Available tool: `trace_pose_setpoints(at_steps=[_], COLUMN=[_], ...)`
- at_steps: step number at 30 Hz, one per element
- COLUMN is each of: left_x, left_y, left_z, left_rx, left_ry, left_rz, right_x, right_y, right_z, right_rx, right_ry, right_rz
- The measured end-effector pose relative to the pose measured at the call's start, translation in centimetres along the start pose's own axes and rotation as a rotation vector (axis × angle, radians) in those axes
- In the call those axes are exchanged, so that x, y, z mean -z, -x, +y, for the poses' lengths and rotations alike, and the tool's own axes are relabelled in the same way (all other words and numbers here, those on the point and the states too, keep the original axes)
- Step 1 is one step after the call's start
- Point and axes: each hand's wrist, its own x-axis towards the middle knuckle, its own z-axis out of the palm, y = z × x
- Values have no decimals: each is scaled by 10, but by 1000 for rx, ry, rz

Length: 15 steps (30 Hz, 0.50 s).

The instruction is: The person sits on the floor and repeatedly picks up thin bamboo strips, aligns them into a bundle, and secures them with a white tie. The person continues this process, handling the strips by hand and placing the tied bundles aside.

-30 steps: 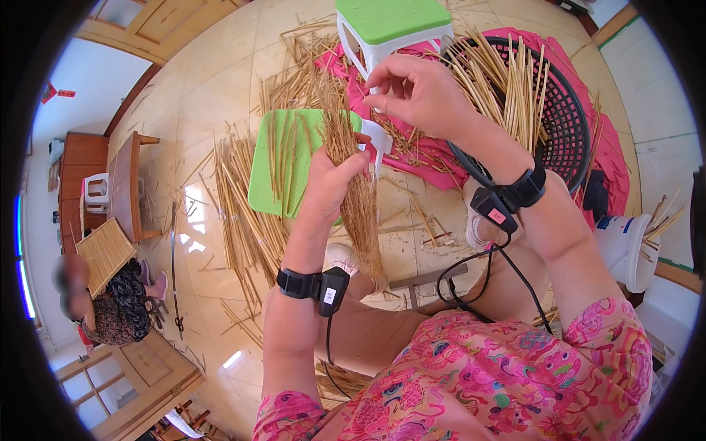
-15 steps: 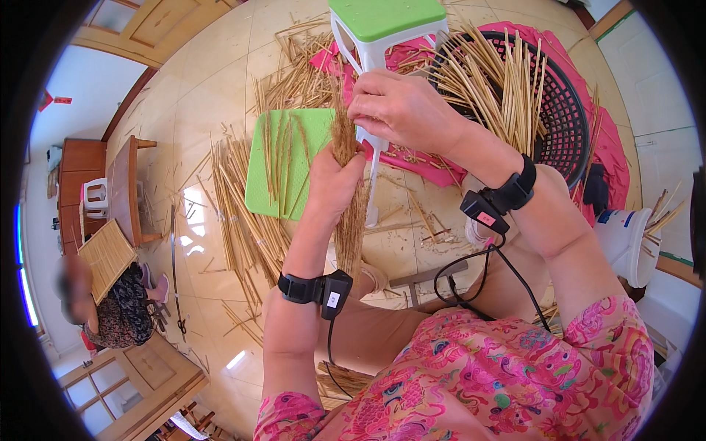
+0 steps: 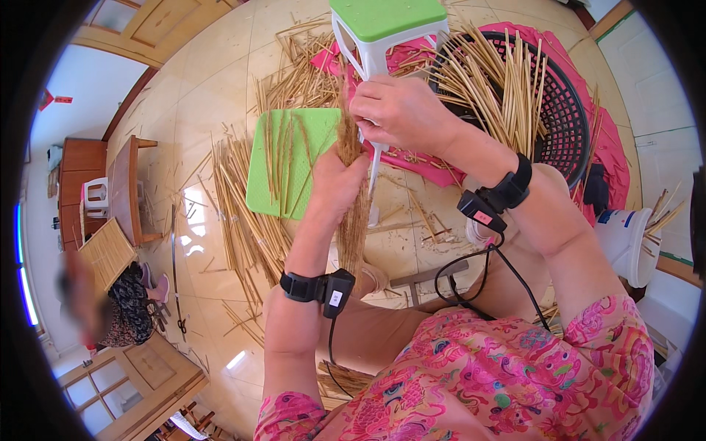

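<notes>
In front of me my left hand is wrapped round an upright bundle of dry brown grass stalks. The bundle's feathery tops stick up above the fist, and its lower part runs down toward my knee. Beside the tops, my right hand is closed with its fingers pinched; what lies between the fingertips is too small to make out. A green-topped stool stands just behind my left hand, with several thin stalks lying across it.
Further back stands another green-and-white stool. A black basket of cut straw stalks sits on pink cloth at right, near a white bucket. Long stalks litter the floor at left. A person sits holding a woven panel.
My left hand and the bundle have shifted slightly right. My right hand stays pinched near the tops, almost in place. At far left, the seated person has leaned a little.
</notes>
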Motion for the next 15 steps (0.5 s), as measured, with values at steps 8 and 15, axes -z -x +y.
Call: trace_pose_setpoints(at_steps=[8, 15], left_x=[-12, 13], left_y=[21, 11], left_z=[0, 9], left_rx=[7, -1], left_ry=[68, 358], left_rz=[-84, -205], right_x=[17, 33], right_y=[-19, 8], right_z=[56, 49], right_rx=[-797, -402], right_ry=[168, -711], right_rz=[17, -600])
